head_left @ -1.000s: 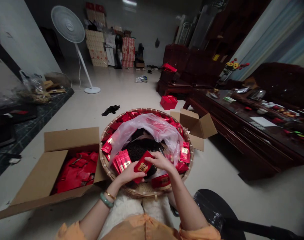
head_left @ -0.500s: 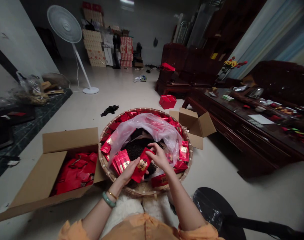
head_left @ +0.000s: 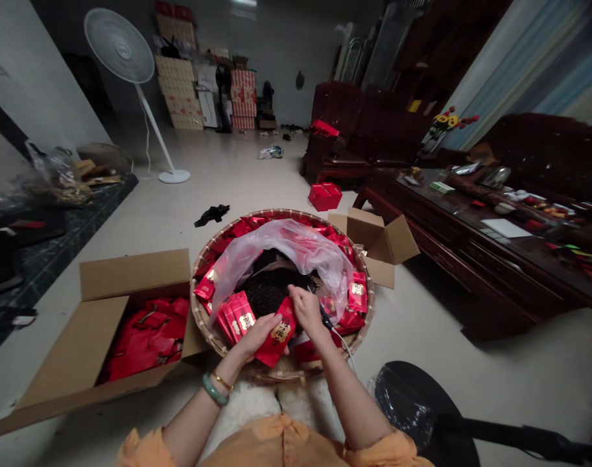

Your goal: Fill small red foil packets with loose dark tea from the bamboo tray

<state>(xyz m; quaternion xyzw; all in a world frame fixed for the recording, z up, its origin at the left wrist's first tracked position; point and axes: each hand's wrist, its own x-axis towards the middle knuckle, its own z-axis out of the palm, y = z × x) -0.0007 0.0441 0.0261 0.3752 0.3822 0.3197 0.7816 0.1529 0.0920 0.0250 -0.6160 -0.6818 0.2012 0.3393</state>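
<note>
My left hand (head_left: 258, 337) is closed on a red tea packet (head_left: 281, 332) with a gold label, held tilted over the near side of a round bamboo basket (head_left: 197, 318). My right hand (head_left: 305, 311) is curled at the packet's upper end, around a slim dark tool with a white cord (head_left: 329, 320); the fingers hide most of it. Behind both hands, dark loose tea leaves (head_left: 266, 288) lie in an open clear plastic bag (head_left: 296, 235). Upright red packets (head_left: 235, 314) stand just left of my left hand, and more ring the basket.
At left an open carton (head_left: 76, 344) holds many red packets (head_left: 150, 337). Another open carton (head_left: 397, 243) sits behind the basket at right, near a long dark wood table (head_left: 436, 227). A black round stand base (head_left: 417, 402) is at lower right; a white fan (head_left: 174, 176) stands farther back.
My right hand has gone from pinching the packet's top with spread fingers to a curled grip, and a dark tool with a white cord now shows beside it. The left hand keeps the packet.
</note>
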